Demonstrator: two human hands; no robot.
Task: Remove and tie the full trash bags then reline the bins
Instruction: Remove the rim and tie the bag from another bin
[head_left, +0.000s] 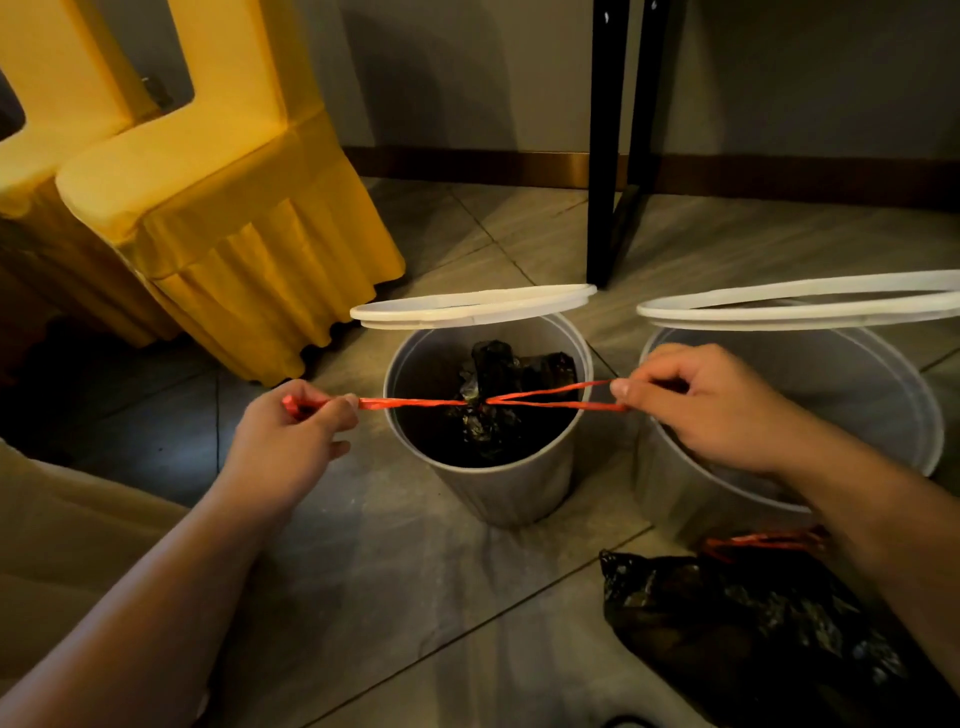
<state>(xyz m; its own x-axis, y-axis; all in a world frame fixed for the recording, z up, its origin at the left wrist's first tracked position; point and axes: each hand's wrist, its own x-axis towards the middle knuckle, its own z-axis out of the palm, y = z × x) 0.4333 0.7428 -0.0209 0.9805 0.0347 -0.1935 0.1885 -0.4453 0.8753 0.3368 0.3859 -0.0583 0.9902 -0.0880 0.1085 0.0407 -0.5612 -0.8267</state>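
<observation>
In the head view, at frame centre, the black bag (493, 374) sits inside the grey bin (488, 488) with its neck gathered. Its red drawstring (415, 401) runs taut from left to right across the bin mouth. The left hand (298, 431) and right hand (696, 400) each have fingers clamped on one end. The film looks thin, soft and probably easy to tear, so the drawstring is the place to hold.

The tiled floor (395, 561) before me is carrying a grey bin (498, 488), with a second bin (691, 499) standing just beside it. A black bag (737, 623) is lying nearer me, and yellow-skirted chairs (249, 249) and black legs (608, 156) are standing behind.
</observation>
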